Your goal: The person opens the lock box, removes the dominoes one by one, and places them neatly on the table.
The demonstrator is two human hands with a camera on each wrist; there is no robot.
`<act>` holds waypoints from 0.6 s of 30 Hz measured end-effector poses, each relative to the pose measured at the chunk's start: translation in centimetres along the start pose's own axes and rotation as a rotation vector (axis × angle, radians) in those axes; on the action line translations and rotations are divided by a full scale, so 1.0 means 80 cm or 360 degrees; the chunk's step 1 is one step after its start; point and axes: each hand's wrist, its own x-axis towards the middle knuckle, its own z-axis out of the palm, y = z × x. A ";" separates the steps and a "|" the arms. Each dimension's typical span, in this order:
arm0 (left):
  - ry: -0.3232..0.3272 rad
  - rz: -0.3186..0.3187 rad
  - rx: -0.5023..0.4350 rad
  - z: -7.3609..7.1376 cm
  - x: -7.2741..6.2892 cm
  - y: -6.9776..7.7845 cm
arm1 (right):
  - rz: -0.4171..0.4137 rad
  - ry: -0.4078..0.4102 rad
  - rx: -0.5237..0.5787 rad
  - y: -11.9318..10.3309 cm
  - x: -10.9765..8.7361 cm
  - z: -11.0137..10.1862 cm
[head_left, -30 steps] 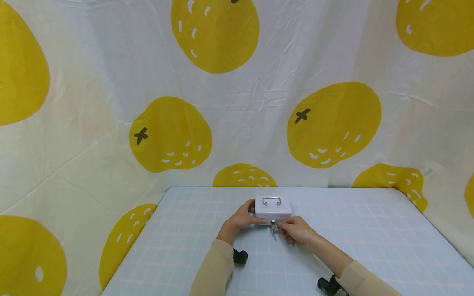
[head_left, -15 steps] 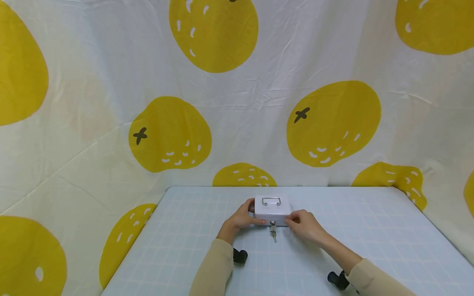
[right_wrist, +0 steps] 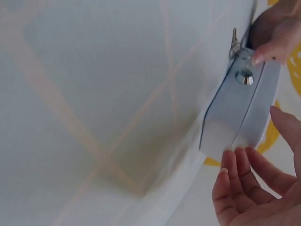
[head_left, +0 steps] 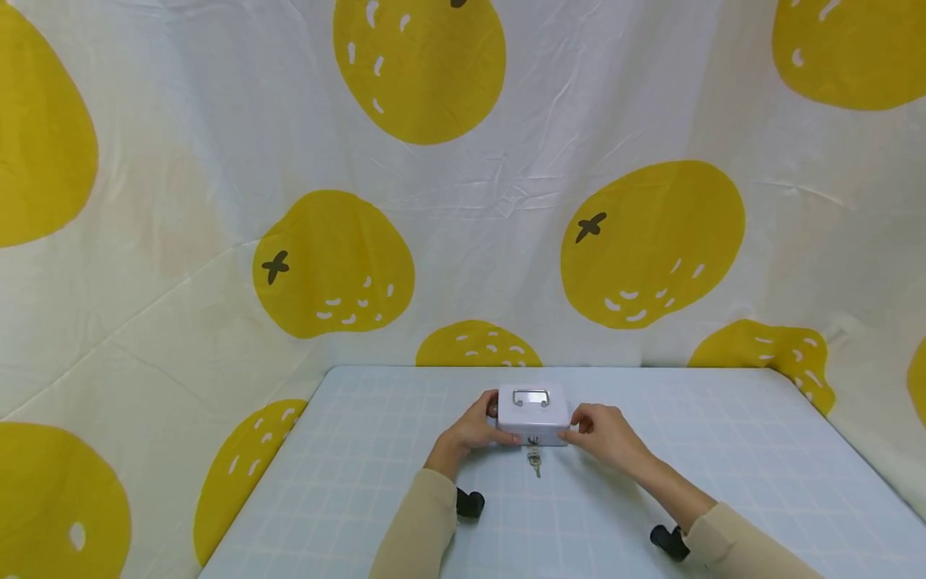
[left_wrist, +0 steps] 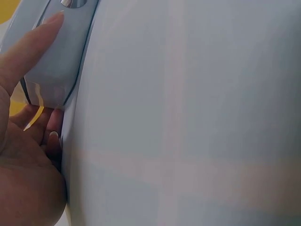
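Observation:
A small white cash box with a wire handle on its lid stands closed on the table. Keys hang at the round lock on its front. My left hand grips the box's left end, the thumb lying on the front beside the lock and the other fingers behind the side. At the opposite end is my right hand, its bent fingertips at the right side and its thumb near the front corner. Whether those fingertips press on the box is hard to tell.
A pale blue checked cloth covers the table. Behind it hangs a white curtain printed with large yellow fruit. Dark wrist cameras sit on both wrists.
My right hand has let go of the keys and moved to the right end of the box. The keys now hang free at the lock. My left hand stays put.

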 end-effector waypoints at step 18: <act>-0.0021 0.0005 0.0006 -0.002 -0.004 0.002 | 0.0082 -0.0097 0.0105 0.001 0.032 0.007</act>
